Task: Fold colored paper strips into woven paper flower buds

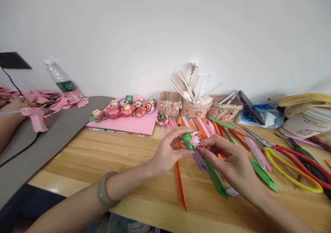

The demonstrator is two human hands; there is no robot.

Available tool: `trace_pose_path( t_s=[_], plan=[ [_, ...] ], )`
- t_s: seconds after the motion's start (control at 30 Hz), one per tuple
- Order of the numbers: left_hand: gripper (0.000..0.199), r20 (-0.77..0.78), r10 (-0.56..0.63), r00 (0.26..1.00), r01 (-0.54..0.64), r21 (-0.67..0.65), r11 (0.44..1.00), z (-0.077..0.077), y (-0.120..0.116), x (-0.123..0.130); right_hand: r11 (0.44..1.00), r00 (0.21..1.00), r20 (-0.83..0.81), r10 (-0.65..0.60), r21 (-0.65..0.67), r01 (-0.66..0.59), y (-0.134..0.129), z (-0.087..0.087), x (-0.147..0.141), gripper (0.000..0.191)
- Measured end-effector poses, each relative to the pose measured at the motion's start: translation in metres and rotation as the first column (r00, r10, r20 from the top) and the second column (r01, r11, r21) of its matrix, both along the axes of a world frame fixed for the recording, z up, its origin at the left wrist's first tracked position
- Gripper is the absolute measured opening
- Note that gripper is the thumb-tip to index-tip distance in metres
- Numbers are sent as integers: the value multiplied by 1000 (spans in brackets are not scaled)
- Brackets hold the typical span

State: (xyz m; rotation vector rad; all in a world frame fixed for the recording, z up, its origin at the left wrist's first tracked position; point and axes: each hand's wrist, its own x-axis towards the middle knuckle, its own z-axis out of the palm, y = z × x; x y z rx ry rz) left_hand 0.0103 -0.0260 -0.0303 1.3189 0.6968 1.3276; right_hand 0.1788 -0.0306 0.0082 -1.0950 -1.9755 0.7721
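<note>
Between my two hands, above the wooden table (116,157), is a small folded paper flower (192,140) with green, pink, white and orange parts. My left hand (172,148) grips its green side between thumb and fingers; a ring and a pale green bangle show on this hand and forearm. The fingertips of my right hand (224,155) pinch the flower's right edge. Folded paper strips in orange (179,184), green (214,178) and purple lie beneath and around the hands.
Finished paper flowers (127,110) sit on pink sheets (137,124) at the back. Behind the strips stand decorated baskets (169,103) with sticks. Scissors (292,174) and a white bucket (305,122) are at the right. At far left, a co-worker's hand (15,105) is near a pink glue gun (36,118) and bottle (62,79).
</note>
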Motion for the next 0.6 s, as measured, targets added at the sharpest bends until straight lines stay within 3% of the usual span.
trace_pose_path(
  t_s=[0.1, 0.2, 0.33, 0.4, 0.5, 0.6],
  plan=[
    [51, 17, -65, 998, 66, -45, 997, 1, 0, 1, 999, 1000, 3, -8, 43, 8, 0, 1, 1, 13],
    [66, 96, -90, 991, 103, -138, 985, 1, 1, 2, 980, 998, 10, -56, 194, 53, 1, 1, 3, 9],
    [55, 128, -16, 992, 46, -229, 972, 1, 3, 3, 916, 997, 48, -57, 399, 34, 1, -3, 5, 7],
    [52, 136, -40, 990, 74, -257, 964, 1, 3, 4, 891, 997, 59, -55, 454, 22, 0, -5, 5, 11],
    [57, 145, -96, 985, 133, -269, 954, 2, 3, 4, 884, 997, 59, -50, 468, 17, -1, -6, 4, 12],
    [56, 104, -52, 993, 74, -212, 974, 1, 3, 4, 924, 998, 61, -16, 383, -8, -1, -5, 2, 9]
  ],
)
